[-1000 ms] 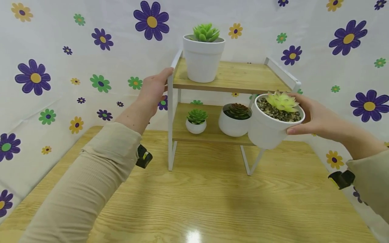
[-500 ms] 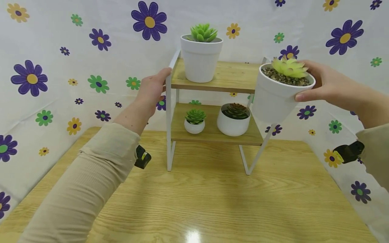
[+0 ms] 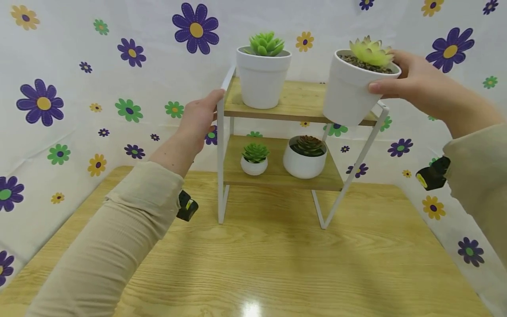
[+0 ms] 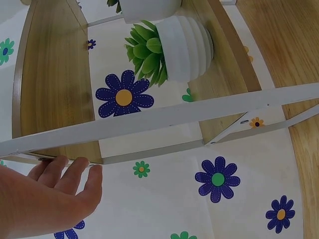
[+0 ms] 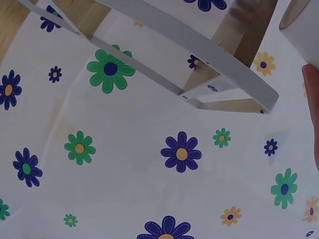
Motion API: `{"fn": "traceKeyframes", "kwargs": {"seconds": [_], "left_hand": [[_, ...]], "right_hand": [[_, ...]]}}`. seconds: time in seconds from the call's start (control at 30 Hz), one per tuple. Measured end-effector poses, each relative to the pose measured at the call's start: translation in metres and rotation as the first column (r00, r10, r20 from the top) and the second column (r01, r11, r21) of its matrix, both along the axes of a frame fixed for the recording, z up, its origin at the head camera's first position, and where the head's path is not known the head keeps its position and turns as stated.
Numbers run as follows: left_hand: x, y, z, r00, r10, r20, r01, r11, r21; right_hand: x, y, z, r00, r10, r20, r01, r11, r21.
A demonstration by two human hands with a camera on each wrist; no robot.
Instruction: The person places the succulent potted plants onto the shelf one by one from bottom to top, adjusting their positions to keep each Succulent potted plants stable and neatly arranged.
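My right hand (image 3: 421,88) grips a white pot (image 3: 348,92) by its rim, thumb in front and fingers behind. A pale yellow-green succulent (image 3: 372,53) sits in its gravel. This pot is tilted and overlaps the right part of the rack's upper board (image 3: 303,97). Only its edge and part of my fingers (image 5: 312,99) show in the right wrist view. My left hand (image 3: 200,114) holds the upper left of the rack's white metal frame (image 3: 220,163), fingers (image 4: 92,184) reaching behind it. A second white pot (image 3: 262,83) with a bright green succulent stands at the upper board's left.
On the lower board (image 3: 273,178) stand a small round pot (image 3: 254,166) with a green succulent and a wider white pot (image 3: 304,164) with a dark reddish one. The rack stands on a wooden table (image 3: 253,255). A flower-patterned cloth (image 3: 79,145) hangs behind and at both sides.
My right hand has raised the yellow-green succulent's pot from in front of the lower board to the upper board's level, then moved it slightly left. My left hand has stayed on the frame.
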State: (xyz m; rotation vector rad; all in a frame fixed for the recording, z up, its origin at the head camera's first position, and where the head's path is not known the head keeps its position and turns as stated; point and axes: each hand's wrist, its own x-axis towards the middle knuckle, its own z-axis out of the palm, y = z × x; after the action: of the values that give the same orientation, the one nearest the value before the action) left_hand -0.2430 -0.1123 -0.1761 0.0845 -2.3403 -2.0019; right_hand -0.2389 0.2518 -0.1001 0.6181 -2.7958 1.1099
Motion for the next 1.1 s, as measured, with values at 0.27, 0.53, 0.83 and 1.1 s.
{"fn": "traceKeyframes", "kwargs": {"seconds": [0.27,0.53,0.83,1.1], "left_hand": [[-0.001,0.000,-0.002,1.000,0.002,-0.008,-0.002,1.000,-0.003],[-0.002,0.000,-0.003,1.000,0.008,-0.016,-0.008,1.000,0.012],[-0.002,0.001,-0.003,1.000,0.009,-0.016,-0.009,1.000,0.011],[-0.003,0.001,-0.004,1.000,0.014,-0.017,-0.014,1.000,0.004]], "right_hand": [[-0.010,-0.006,-0.003,0.999,-0.043,0.018,0.044,0.999,-0.015],[-0.015,-0.014,-0.008,0.999,-0.035,0.042,0.036,0.999,-0.036],[-0.018,-0.013,-0.012,0.999,0.037,0.040,-0.032,0.993,-0.116],[-0.023,-0.018,-0.012,0.998,0.032,0.054,-0.025,0.992,-0.123]]}}
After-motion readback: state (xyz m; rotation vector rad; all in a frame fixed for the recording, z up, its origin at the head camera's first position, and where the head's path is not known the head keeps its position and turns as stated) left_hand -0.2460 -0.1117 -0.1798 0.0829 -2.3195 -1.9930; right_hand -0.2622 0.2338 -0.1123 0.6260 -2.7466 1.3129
